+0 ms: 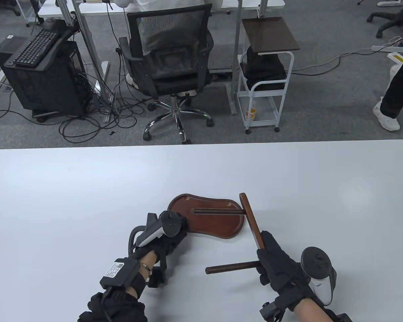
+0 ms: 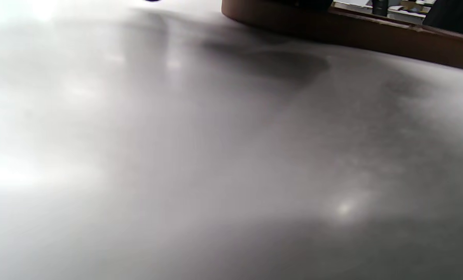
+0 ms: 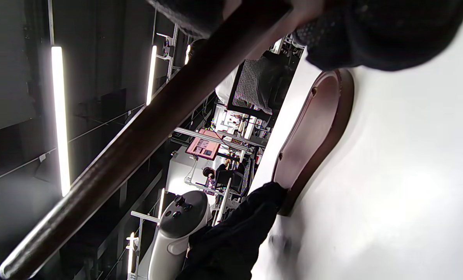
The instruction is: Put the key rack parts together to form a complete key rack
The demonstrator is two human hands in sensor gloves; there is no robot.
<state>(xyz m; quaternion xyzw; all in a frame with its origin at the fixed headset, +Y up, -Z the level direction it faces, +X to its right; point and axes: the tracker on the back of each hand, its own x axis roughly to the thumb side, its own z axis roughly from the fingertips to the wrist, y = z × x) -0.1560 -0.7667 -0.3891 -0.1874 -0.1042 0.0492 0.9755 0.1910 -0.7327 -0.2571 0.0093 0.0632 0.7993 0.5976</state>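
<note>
Wooden base tray [image 1: 218, 219] lies flat on table [image 1: 87, 201], long axis left-right. Right hand [image 1: 278, 265] grips the post-and-rods frame [image 1: 250, 218] just right of it, one rod over the tray. Left hand [image 1: 168, 234] rests on tray's left end; its finger spread cannot be told.

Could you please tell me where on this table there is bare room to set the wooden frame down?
The white table is bare left of the wooden base and beyond it toward the far edge; its right side past the wooden frame is bare too. It is crowded near the front, where the left hand touches the base and the right hand holds the frame.
</note>
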